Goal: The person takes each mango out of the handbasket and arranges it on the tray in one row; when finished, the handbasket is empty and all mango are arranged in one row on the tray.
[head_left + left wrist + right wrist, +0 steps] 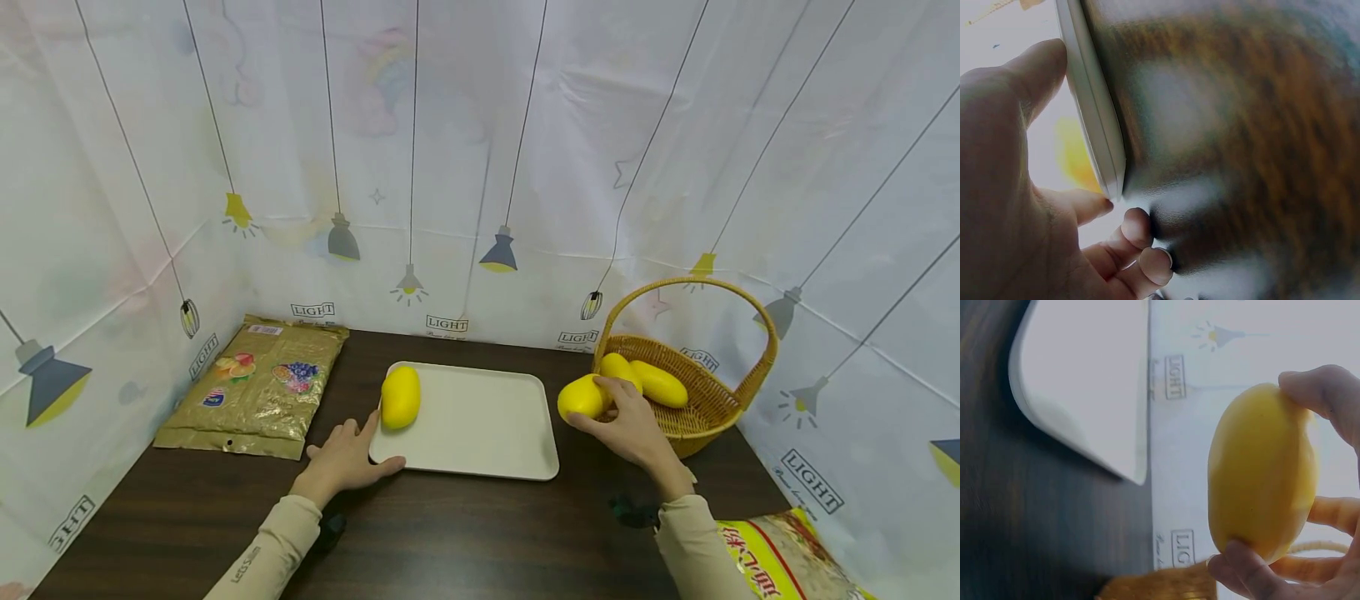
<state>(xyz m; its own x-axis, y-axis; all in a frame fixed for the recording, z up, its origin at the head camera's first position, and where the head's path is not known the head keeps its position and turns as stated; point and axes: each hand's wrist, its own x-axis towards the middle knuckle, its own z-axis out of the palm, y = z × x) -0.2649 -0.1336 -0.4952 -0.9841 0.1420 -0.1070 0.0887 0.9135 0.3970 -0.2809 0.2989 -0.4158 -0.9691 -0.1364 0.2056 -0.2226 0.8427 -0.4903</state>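
Note:
My right hand [630, 421] grips a yellow mango-shaped fruit [582, 398] at the left side of a wicker basket [701, 379]. In the right wrist view the thumb and fingers hold that fruit [1262, 472] by its two ends, off the table. At least two more yellow fruits [660, 384] lie in the basket. My left hand [343, 461] rests at the left edge of a white tray [480, 425], thumb and forefinger touching its rim [1094, 106], the other fingers on the table. One yellow fruit [401, 397] lies at the tray's left end.
A gold packet [258, 387] with fruit pictures lies at the back left of the dark table [450, 533]. At the front right is a yellow and red packet [795, 554]. A white printed curtain [465, 167] stands behind and at both sides.

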